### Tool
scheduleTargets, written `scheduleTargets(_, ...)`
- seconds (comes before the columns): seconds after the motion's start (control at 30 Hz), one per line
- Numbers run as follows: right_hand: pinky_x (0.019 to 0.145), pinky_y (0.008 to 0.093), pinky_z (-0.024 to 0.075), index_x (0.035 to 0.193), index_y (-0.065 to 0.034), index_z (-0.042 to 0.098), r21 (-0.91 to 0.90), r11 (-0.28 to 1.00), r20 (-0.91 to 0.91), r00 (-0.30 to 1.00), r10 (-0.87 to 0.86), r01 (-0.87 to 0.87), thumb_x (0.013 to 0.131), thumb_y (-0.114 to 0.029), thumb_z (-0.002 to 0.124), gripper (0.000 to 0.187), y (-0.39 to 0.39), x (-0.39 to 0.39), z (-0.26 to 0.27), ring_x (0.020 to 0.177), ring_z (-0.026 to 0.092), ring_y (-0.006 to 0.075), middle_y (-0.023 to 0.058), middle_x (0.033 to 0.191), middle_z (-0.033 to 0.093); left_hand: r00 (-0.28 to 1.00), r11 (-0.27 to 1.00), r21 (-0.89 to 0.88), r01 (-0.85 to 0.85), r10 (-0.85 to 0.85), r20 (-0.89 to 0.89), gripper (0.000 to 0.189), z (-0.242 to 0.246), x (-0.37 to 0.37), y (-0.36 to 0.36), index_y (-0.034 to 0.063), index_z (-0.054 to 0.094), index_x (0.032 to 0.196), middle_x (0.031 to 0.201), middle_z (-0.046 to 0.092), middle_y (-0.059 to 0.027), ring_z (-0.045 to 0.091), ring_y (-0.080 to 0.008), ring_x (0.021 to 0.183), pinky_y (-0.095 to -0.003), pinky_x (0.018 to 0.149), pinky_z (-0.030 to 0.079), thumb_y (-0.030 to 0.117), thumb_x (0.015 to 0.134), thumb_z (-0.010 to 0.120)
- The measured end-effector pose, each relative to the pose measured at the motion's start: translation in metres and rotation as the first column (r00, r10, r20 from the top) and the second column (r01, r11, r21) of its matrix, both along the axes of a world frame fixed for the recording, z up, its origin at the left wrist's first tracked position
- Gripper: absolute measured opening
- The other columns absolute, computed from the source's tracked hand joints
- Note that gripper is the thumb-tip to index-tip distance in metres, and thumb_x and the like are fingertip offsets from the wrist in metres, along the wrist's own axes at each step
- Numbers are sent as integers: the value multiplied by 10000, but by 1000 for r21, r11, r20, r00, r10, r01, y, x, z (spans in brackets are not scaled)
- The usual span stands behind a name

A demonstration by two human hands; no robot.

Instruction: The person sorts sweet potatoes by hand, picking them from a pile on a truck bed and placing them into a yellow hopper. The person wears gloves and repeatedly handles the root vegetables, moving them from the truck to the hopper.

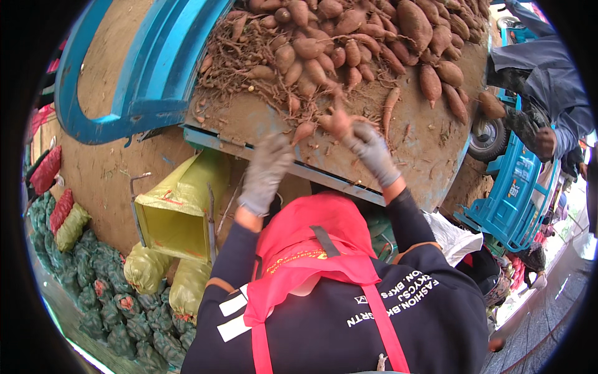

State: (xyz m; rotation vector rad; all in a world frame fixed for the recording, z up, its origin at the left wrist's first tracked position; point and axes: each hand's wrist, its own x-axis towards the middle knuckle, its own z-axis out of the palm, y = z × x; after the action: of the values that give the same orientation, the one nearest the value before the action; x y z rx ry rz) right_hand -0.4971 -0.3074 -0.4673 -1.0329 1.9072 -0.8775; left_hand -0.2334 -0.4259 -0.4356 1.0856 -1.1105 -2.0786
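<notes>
My right hand, in a grey work glove, grips a reddish sweet potato over the front part of the truck bed. Blur softens this tuber's outline. My left hand, gloved too, hovers at the bed's near edge with its fingers curled; whether anything is in them is hidden. Just right of its fingertips lies a small sweet potato. Beyond both hands spreads a large heap of sweet potatoes, with a tangle of thin roots at its left side.
A blue side panel hangs at the upper left. Below it, a yellow woven sack is held with its mouth spread on a frame. Filled green net bags cover the ground. At right stand a person and a blue cargo vehicle.
</notes>
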Motion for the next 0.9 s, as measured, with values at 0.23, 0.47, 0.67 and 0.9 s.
scheduleTargets(0.23,925,381,524,1138,-46,739,-96,990,154,984,-85,100,943,-368,719,378,0,10,11,1046,655,305,135,1159,670,956,905,308,294,-272,-111,473,-12,-87,8,21,416,1439,1202,619,-90,619,-189,1074,-333,942,534,118,1009,587)
scheduleTargets(0.47,800,388,550,1051,-124,738,27,970,268,937,225,-241,970,-350,557,301,-31,7,0,890,690,270,126,967,695,807,807,-53,588,-581,104,380,-45,-85,28,15,520,1287,1062,659,-65,646,-171,957,-323,914,527,100,937,638)
scheduleTargets(0.67,887,461,545,1207,-127,664,122,992,-656,753,57,32,852,-222,736,374,-81,-64,-48,1047,663,351,169,1165,660,857,736,559,382,-508,83,275,-36,-84,32,20,566,1190,972,676,-97,682,-195,867,-359,789,587,164,978,665)
scheduleTargets(0.9,771,384,562,1424,-8,530,108,940,-76,945,-318,325,907,-354,744,658,-103,-91,-90,938,694,233,160,1194,690,970,887,405,221,-243,2,156,-40,-97,12,50,621,1108,1253,625,-102,653,-223,1064,-369,921,568,45,952,635)
